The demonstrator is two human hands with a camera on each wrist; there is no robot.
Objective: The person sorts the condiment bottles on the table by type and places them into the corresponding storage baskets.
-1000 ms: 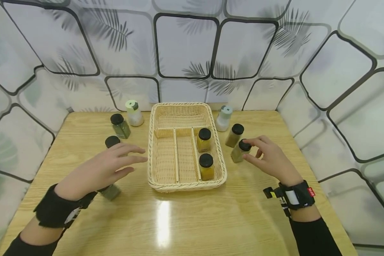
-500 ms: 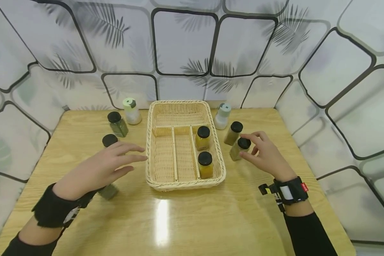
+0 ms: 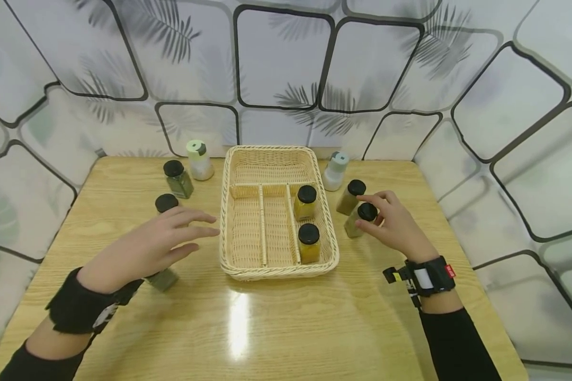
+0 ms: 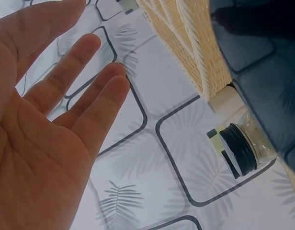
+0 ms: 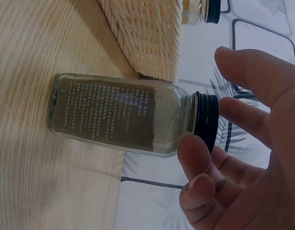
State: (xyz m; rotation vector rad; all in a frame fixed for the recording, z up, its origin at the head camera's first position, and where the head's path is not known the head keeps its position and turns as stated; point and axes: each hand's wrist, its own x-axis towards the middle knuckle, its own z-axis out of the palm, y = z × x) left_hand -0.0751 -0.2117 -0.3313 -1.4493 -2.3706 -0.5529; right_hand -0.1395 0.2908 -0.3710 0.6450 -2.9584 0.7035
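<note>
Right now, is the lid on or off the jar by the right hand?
On: the right wrist view shows the black lid covering the top of the jar. Whether it's screwed tight, I cannot tell.

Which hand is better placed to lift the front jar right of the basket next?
Your right hand, probably: its fingers are spread around the lid of that jar, while your left hand is left of the basket.

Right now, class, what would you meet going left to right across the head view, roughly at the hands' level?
Left hand, wicker basket, nearer yellow jar inside it, nearer brownish jar, right hand.
</note>
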